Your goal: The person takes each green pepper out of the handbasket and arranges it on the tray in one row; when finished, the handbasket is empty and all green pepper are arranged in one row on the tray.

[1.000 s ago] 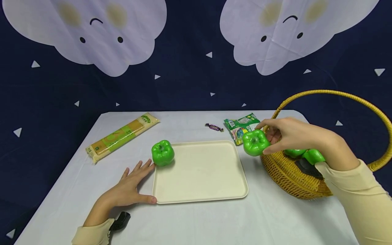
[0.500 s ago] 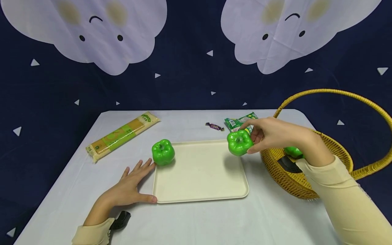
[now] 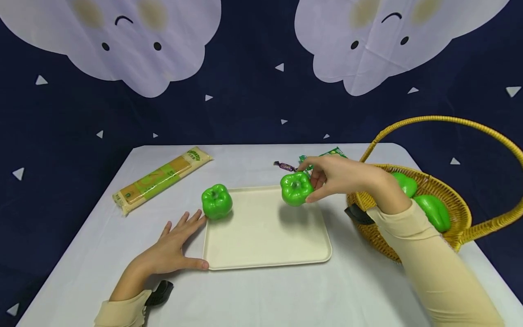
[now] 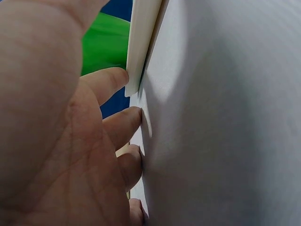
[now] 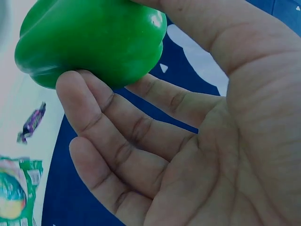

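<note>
My right hand [image 3: 341, 176] holds a shiny green bell pepper [image 3: 296, 188] between thumb and fingers, above the right part of a cream tray [image 3: 261, 236]. The tray shows the pepper's shadow. In the right wrist view the fingertips press the underside of the green bell pepper [image 5: 94, 42]. A second green bell pepper [image 3: 217, 201] sits on the tray's back left corner. My left hand [image 3: 169, 250] lies with fingers spread at the tray's left edge, thumb at the front left corner. In the left wrist view its index fingertip touches the tray rim [image 4: 136, 52].
On the right stands a wicker basket [image 3: 461, 213] with a tall handle, holding more green peppers [image 3: 433, 212]. Behind the tray lie a purple-wrapped candy [image 3: 284, 166] and a green snack packet [image 3: 336, 152], partly hidden by my right hand. A long yellow-green noodle packet [image 3: 161, 179] lies back left.
My right hand has carried the bell pepper leftward from beside the basket to over the tray. More of the basket's peppers show now. My left hand stays at the tray's edge.
</note>
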A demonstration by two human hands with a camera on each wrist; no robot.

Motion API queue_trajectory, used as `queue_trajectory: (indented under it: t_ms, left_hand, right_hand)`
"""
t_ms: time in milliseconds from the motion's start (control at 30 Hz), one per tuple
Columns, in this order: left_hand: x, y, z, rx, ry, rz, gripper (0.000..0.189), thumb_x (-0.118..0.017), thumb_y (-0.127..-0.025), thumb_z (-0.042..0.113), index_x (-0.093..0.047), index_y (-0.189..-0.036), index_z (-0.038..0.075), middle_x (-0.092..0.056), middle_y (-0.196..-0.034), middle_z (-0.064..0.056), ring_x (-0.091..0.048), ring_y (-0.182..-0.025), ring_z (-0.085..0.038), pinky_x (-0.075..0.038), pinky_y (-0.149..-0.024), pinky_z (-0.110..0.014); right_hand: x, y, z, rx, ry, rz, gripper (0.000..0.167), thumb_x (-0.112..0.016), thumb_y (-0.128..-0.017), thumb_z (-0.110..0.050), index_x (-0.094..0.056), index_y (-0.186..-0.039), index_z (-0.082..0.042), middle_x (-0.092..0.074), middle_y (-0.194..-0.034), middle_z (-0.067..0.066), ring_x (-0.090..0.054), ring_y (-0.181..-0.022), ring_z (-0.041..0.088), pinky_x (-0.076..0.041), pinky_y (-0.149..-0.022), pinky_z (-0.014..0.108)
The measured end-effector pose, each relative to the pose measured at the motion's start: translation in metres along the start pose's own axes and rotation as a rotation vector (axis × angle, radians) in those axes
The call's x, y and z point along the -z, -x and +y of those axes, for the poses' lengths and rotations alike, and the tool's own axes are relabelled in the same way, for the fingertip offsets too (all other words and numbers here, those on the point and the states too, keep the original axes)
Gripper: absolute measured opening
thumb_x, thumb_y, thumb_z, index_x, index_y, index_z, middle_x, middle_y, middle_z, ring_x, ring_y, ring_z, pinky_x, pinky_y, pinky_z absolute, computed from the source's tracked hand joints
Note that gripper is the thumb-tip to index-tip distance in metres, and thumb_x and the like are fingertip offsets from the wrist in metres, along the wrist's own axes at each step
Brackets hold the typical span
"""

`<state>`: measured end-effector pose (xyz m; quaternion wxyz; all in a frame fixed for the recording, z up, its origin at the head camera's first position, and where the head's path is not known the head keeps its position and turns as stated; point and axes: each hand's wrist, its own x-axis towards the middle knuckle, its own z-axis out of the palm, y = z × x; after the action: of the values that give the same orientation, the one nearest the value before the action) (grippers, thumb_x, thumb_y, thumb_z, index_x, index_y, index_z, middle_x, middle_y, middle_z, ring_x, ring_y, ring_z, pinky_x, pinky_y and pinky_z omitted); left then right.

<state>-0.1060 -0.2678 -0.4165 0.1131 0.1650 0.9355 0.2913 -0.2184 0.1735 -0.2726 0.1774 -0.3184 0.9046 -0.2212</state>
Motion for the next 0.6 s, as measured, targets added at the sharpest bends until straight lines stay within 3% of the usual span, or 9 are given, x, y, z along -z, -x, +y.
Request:
queue_trajectory:
  t_ms: [267,600]
  left_hand:
    - [0.000,-0.001,0.000,-0.004,0.001,0.005,0.125,-0.095,-0.069,0.062,-0.037,-0.168,0.014,-0.022,-0.178,-0.022,-0.006,-0.163,-0.058,0.005,-0.121,-0.086]
    - [-0.001,-0.002,-0.001,0.009,-0.005,0.003,0.126,-0.095,-0.067,0.064,-0.037,-0.168,0.015,-0.022,-0.178,-0.020,-0.006,-0.164,-0.056,0.006,-0.122,-0.085]
  right_hand:
    - [-0.009,-0.017,-0.005,0.009,0.025,-0.015,0.073,-0.094,-0.082,-0.040,-0.060,-0.140,-0.011,-0.076,-0.097,-0.001,-0.073,-0.089,0.009,-0.063,-0.085,0.034]
    - [-0.021,-0.036,-0.016,0.042,-0.033,-0.052,0.070,-0.094,-0.081,-0.034,-0.058,-0.137,-0.012,-0.077,-0.096,-0.002,-0.074,-0.089,0.009,-0.061,-0.091,0.036]
